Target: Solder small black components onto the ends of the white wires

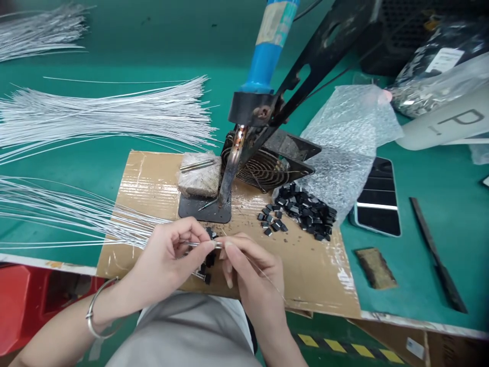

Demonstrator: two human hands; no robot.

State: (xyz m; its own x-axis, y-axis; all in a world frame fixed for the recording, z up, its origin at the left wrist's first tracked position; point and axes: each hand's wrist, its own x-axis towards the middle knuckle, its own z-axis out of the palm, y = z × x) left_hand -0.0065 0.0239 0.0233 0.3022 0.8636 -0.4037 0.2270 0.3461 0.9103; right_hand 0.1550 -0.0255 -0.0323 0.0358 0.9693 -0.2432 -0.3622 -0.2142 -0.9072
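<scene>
My left hand (pixel 168 260) is pinched shut on a thin silver wire (pixel 191 244) with small black parts (pixel 208 260) hanging below its fingers. My right hand (pixel 252 275) meets it from the right, fingertips pinched on the same wire's end near a black part. Both hands hover over the front edge of a taped cardboard sheet (pixel 313 265). Just behind them stands a blue-handled soldering iron (pixel 267 56) in a black metal stand (pixel 206 209), tip pointing down. A pile of small black components (pixel 305 209) lies to the right.
Bundles of thin white wires (pixel 95 114) fan across the green table at left. A sponge block (pixel 198 176), a fan grille (pixel 263 168), bubble wrap (pixel 344 137), a phone (pixel 378 199), a dark strip (pixel 437 255) and a brown pad (pixel 376 267) lie around. A red bin (pixel 23 300) sits at lower left.
</scene>
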